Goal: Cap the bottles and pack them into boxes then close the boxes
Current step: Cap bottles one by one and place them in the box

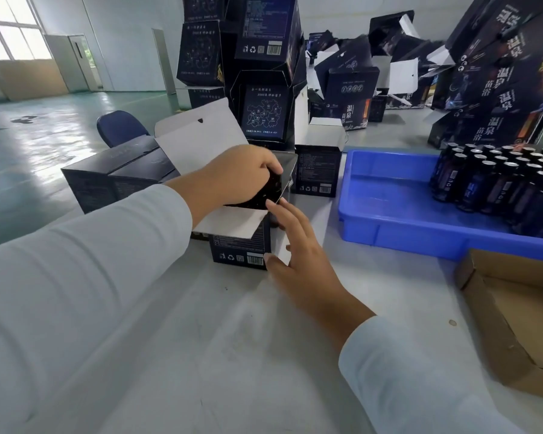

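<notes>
Gripping a dark glossy flap, the left hand (242,173) has its fingers curled over the top of the small box (240,245) sitting mid-frame on the bench (220,339). That box is matte dark cardboard with a barcode and recycling marks on the near face, plus a white inner flap sticking out toward the viewer. What's inside is hidden by the hand, so can't say if a bottle is in there.

The right hand (298,255) is flat against the box's right side, fingers straight and spread, thumb down near the bottom corner, just pressing, not wrapped around anything. Both arms are in pale long sleeves.

Over at the right of the frame there's a blue plastic tray (386,202), smooth and shiny, with a cluster of dark bottles (496,183) standing upright at its far right end. They have round silvery tops, but whether those are caps or open mouths is too blurry to call. The tray is cut off by the frame edge.

Lower right, a plain brown corrugated carton (511,327) lies open, also cropped. Behind the work box is another open box with a big white lid flap (201,139), and farther back a wobbly stack of printed dark boxes (264,73) climbs out of the top of the frame. A blue chair back (119,126) pokes up on the left.
</notes>
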